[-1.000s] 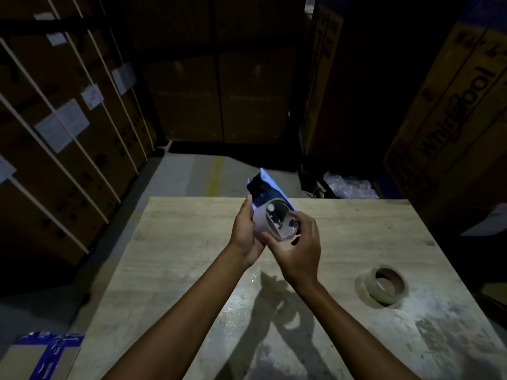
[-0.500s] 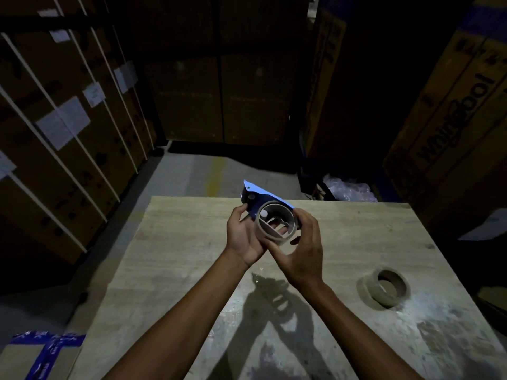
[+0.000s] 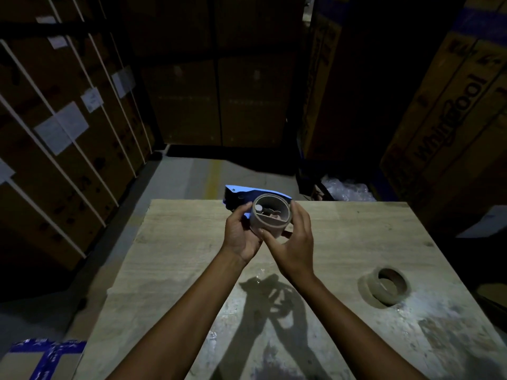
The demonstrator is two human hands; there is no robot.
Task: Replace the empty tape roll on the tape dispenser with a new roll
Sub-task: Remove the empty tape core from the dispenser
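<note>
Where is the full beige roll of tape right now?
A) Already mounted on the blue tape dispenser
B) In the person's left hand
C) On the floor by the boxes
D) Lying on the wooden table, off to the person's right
D: the full beige roll of tape lies flat on the wooden table, untouched, while both hands hold the blue tape dispenser with its bare cardboard core.

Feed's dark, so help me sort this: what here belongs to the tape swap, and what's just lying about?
Job:
dispenser, in left hand
empty core, gripped by right hand
new roll on table

Lying about:
stacked cartons
plastic wrap
taped box
</note>
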